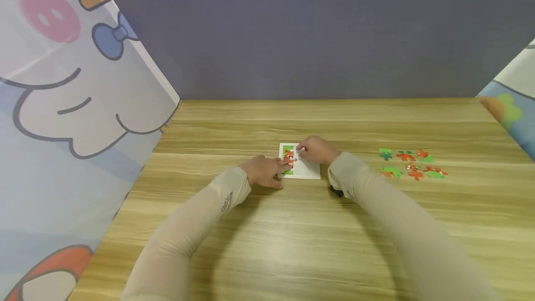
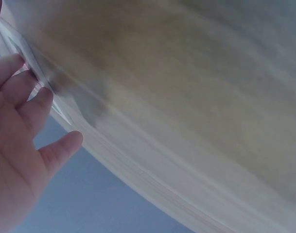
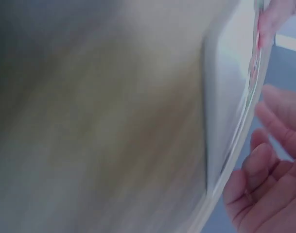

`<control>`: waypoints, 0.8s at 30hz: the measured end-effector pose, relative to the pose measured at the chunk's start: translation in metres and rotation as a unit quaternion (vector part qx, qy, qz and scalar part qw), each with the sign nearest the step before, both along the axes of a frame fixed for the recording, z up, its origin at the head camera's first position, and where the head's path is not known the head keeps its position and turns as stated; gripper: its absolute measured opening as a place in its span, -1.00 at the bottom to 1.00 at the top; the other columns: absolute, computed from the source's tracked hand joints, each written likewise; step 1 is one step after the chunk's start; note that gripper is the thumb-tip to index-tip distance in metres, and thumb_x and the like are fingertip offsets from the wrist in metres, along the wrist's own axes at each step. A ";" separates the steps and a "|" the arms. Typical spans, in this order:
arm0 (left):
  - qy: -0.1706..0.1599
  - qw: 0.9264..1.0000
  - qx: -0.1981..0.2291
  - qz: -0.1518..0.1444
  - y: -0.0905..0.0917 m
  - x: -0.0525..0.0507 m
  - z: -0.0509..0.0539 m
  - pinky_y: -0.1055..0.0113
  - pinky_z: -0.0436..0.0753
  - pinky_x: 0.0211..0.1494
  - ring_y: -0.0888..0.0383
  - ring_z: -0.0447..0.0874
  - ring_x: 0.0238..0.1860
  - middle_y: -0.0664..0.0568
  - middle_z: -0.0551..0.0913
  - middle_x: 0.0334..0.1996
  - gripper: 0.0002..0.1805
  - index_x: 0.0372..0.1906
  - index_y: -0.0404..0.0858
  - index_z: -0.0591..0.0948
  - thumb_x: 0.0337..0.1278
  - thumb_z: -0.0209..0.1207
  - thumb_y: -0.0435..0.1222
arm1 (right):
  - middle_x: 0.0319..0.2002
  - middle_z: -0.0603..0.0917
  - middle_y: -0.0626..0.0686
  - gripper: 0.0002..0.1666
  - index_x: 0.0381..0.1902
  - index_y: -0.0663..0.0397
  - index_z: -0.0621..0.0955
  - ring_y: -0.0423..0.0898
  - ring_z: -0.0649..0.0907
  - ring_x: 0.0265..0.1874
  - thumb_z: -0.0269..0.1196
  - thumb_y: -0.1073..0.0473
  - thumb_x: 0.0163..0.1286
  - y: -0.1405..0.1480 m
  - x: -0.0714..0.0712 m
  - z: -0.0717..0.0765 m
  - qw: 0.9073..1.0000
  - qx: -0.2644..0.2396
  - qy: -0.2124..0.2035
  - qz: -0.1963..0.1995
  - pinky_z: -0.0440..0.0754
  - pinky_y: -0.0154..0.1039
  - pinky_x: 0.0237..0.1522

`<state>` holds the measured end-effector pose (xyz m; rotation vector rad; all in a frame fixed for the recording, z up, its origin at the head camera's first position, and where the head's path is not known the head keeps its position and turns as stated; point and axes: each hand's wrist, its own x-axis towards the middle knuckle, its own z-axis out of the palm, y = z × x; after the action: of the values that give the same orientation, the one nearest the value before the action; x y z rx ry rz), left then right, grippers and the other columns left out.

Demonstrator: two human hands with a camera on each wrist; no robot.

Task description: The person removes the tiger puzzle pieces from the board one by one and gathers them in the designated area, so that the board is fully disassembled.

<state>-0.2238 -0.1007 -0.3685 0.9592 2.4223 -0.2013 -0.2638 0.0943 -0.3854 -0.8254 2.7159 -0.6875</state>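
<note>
A small white puzzle tray lies on the wooden table with joined pieces in green and orange along its left side. My left hand rests its fingers over those pieces at the tray's left edge. In the left wrist view the left hand has its fingers spread, their tips at the tray. The right hand reaches over the tray's upper right, fingertips near the joined pieces' top edge. In the right wrist view the right hand's fingers are loosely bent, and no piece shows between them.
Several loose puzzle pieces, orange and green, lie in two rows on the table to the right. A grey panel stands behind the table. Cartoon-printed cloth borders the left side, and more printed cloth the right.
</note>
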 end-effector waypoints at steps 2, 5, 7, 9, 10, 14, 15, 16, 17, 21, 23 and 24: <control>-0.001 1.000 0.004 0.001 -0.001 0.000 0.000 0.05 0.20 0.35 0.17 -0.02 0.43 0.14 -0.04 0.47 -0.23 0.49 -0.01 0.07 0.28 0.07 0.07 | -0.08 0.66 0.24 -0.69 -0.05 0.37 0.63 0.13 0.61 -0.06 0.20 0.29 0.29 -0.008 0.000 -0.001 1.000 0.010 -0.012 -0.007 0.49 -0.04 0.06; -0.004 1.000 0.011 0.001 -0.002 -0.001 0.000 0.04 0.20 0.35 0.15 -0.02 0.43 0.10 -0.03 0.46 -0.22 0.50 -0.02 0.05 0.28 0.07 0.06 | -0.02 0.63 0.25 -0.66 -0.02 0.37 0.61 0.15 0.57 0.03 0.22 0.29 0.28 -0.016 0.002 0.001 0.999 0.026 -0.027 -0.025 0.46 -0.03 0.12; -0.004 1.000 0.009 -0.001 -0.002 -0.002 0.000 0.04 0.22 0.34 0.14 -0.02 0.43 0.10 -0.04 0.46 -0.22 0.50 -0.02 0.04 0.28 0.07 0.06 | 0.01 0.62 0.24 -0.65 0.00 0.36 0.60 0.15 0.55 0.06 0.22 0.29 0.28 -0.019 0.003 0.003 0.998 0.032 -0.037 -0.037 0.43 -0.03 0.14; -0.001 1.000 0.006 -0.003 -0.002 -0.002 0.000 0.05 0.27 0.32 0.12 0.01 0.42 0.10 -0.03 0.46 -0.23 0.50 -0.01 0.05 0.29 0.05 0.05 | 0.04 0.61 0.24 -0.64 0.02 0.37 0.60 0.15 0.54 0.09 0.22 0.31 0.28 -0.021 0.003 0.004 0.998 0.034 -0.042 -0.042 0.42 -0.03 0.15; 0.000 1.000 0.006 -0.003 -0.002 -0.003 0.001 0.06 0.30 0.30 0.11 0.05 0.41 0.10 -0.02 0.46 -0.25 0.49 -0.01 0.06 0.30 0.05 0.05 | 0.04 0.60 0.24 -0.64 0.02 0.37 0.60 0.14 0.53 0.09 0.22 0.31 0.28 -0.021 0.003 0.004 0.997 0.034 -0.045 -0.044 0.42 -0.03 0.16; 0.003 1.000 0.011 -0.012 -0.001 -0.005 0.001 0.11 0.40 0.23 0.05 0.20 0.35 0.08 0.04 0.45 -0.30 0.48 -0.01 0.09 0.34 0.01 0.03 | 0.03 0.62 0.23 -0.65 0.00 0.36 0.61 0.14 0.54 0.09 0.22 0.33 0.26 -0.021 0.003 0.005 0.997 0.031 -0.049 -0.046 0.42 -0.04 0.15; 0.004 1.000 0.011 -0.013 -0.001 -0.005 0.002 0.13 0.41 0.22 0.05 0.22 0.34 0.08 0.05 0.44 -0.32 0.48 -0.01 0.10 0.35 0.00 0.02 | 0.02 0.62 0.23 -0.66 -0.01 0.36 0.62 0.14 0.54 0.08 0.21 0.33 0.26 -0.021 0.002 0.004 0.997 0.026 -0.055 -0.051 0.43 -0.04 0.15; 0.004 1.000 0.012 -0.014 -0.001 -0.006 0.002 0.14 0.40 0.23 0.05 0.22 0.34 0.09 0.05 0.44 -0.33 0.48 0.00 0.10 0.35 -0.01 0.01 | 0.02 0.62 0.23 -0.66 -0.02 0.36 0.62 0.15 0.54 0.08 0.21 0.32 0.26 -0.021 0.002 0.004 0.996 0.019 -0.062 -0.058 0.43 -0.03 0.15; 0.004 1.000 0.011 -0.016 -0.001 -0.006 0.002 0.15 0.38 0.24 0.06 0.22 0.35 0.09 0.06 0.44 -0.34 0.47 -0.01 0.10 0.36 -0.02 0.00 | 0.01 0.62 0.24 -0.67 -0.03 0.36 0.63 0.15 0.54 0.07 0.20 0.32 0.26 -0.021 0.002 0.004 0.995 0.010 -0.069 -0.066 0.43 -0.02 0.14; 0.019 0.999 -0.007 -0.032 0.002 -0.006 0.002 0.06 0.24 0.34 0.08 0.12 0.39 0.13 0.05 0.44 -0.36 0.48 0.00 0.09 0.39 -0.06 -0.01 | -0.02 0.63 0.25 -0.70 -0.09 0.37 0.65 0.15 0.55 0.04 0.16 0.32 0.26 -0.022 0.001 0.002 0.988 -0.027 -0.102 -0.111 0.44 -0.02 0.12; 0.030 0.999 -0.013 -0.042 0.003 -0.006 0.001 0.00 0.17 0.36 0.07 0.08 0.41 0.14 0.06 0.44 -0.37 0.48 0.00 0.08 0.40 -0.07 -0.01 | -0.05 0.64 0.26 -0.72 -0.14 0.39 0.66 0.13 0.57 0.00 0.15 0.33 0.26 -0.022 0.001 0.001 0.985 -0.041 -0.107 -0.130 0.46 -0.03 0.09; 0.035 0.998 -0.017 -0.047 0.003 -0.006 0.001 -0.03 0.15 0.36 0.07 0.08 0.41 0.15 0.06 0.44 -0.37 0.48 0.00 0.08 0.41 -0.07 -0.02 | -0.06 0.65 0.26 -0.73 -0.17 0.39 0.67 0.12 0.58 -0.03 0.15 0.34 0.24 -0.022 0.001 0.001 0.983 -0.047 -0.108 -0.139 0.47 -0.04 0.07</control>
<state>-0.2294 -0.0976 -0.3674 1.0679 2.4318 -0.3132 -0.2624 0.0722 -0.3843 -0.3630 2.6383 -0.9109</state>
